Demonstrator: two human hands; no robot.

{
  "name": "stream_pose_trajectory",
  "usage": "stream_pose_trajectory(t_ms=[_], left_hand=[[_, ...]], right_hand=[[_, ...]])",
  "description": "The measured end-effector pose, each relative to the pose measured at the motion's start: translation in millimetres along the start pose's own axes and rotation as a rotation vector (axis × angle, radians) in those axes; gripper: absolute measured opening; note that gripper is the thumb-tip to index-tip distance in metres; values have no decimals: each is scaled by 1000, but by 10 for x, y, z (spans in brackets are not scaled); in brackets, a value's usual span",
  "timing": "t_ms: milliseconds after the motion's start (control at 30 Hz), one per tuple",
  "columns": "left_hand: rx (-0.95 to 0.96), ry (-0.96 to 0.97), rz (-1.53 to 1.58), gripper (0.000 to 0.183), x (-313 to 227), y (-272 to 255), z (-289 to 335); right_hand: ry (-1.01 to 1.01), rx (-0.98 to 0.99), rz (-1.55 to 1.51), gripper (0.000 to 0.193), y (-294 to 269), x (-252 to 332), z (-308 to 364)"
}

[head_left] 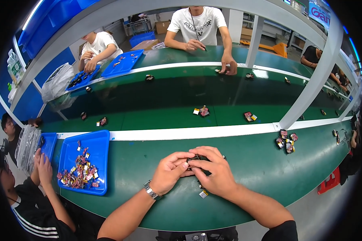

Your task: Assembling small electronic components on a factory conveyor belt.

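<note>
My left hand (169,172) and my right hand (215,173) meet over the green bench, fingers closed around a small black plastic housing (194,158). Most of the housing is hidden by the fingers. Just below my right hand shows a small silver and yellow battery (203,194); whether it is joined to the housing I cannot tell. To the left, a blue tray (104,160) holds a heap of small red circuit boards with batteries (81,172). Farther right on the bench lies a cluster of black housings with red boards (286,141).
Beyond a white rail (169,133) runs a dark green conveyor belt (157,116) carrying scattered assemblies (204,111). A grey metal post (309,84) rises at the right. Co-workers sit across the belt and at my left, near stacked clear trays (27,146).
</note>
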State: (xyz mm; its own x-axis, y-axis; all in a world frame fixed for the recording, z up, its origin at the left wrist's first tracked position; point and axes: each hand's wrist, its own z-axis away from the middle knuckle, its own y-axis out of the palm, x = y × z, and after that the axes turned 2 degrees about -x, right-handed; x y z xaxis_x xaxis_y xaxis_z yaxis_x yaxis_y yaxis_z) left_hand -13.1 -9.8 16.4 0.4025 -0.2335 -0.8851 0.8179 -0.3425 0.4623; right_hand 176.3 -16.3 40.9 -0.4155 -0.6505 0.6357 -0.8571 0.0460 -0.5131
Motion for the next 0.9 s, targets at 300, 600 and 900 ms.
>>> stream_pose_trajectory(t_ms=[300, 600, 900], left_hand=[[47, 52, 35, 28, 19, -66, 8], [72, 53, 92, 28, 21, -29, -9], [80, 45, 130, 28, 35, -27, -4]], right_hand=[[-75, -45, 30, 25, -29, 40, -42], [-65, -75, 18, 22, -28, 7, -21], [1, -78, -49, 23, -17, -1, -12]])
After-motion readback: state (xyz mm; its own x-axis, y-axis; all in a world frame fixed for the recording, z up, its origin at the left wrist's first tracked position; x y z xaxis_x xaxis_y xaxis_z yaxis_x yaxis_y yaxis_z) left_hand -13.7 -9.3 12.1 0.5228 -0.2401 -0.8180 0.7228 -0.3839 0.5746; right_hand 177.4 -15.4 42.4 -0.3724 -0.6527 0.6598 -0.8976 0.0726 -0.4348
